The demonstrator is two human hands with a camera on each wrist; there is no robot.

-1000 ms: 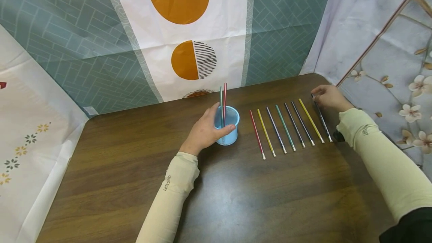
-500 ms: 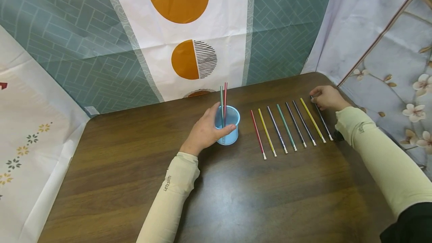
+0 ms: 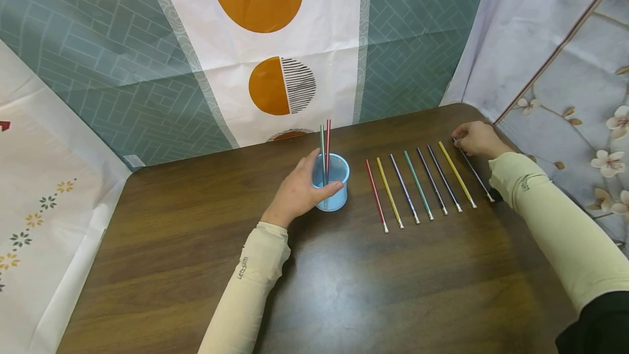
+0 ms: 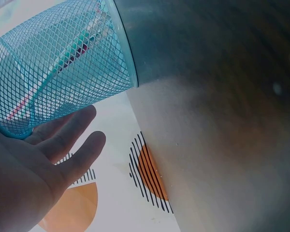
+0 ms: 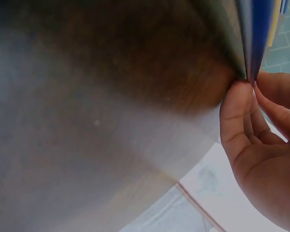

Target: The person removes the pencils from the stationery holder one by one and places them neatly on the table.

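A light blue mesh pencil cup (image 3: pixel 338 195) stands on the table with a green pencil (image 3: pixel 322 141) and a red pencil (image 3: pixel 328 138) upright in it. My left hand (image 3: pixel 302 187) holds the cup from its left side, thumb across the front. In the left wrist view, two fingers (image 4: pixel 82 157) lie beside the mesh (image 4: pixel 63 67). At the far right, my right hand (image 3: pixel 476 140) pinches the far end of a dark pencil (image 3: pixel 476 173). This pencil looks blue (image 5: pixel 258 38) between thumb and finger in the right wrist view.
Several pencils lie in a slanted row between cup and right hand, from a red pencil (image 3: pixel 377 195) to a yellow pencil (image 3: pixel 457 173). The brown wooden table (image 3: pixel 172 234) ends at a patterned cloth (image 3: pixel 265 81) behind and a flowered cloth (image 3: pixel 580 97) on the right.
The eraser end of the pinched pencil has swung right, away from the yellow pencil. My right hand has shifted only slightly. The left hand and cup have stayed in place.
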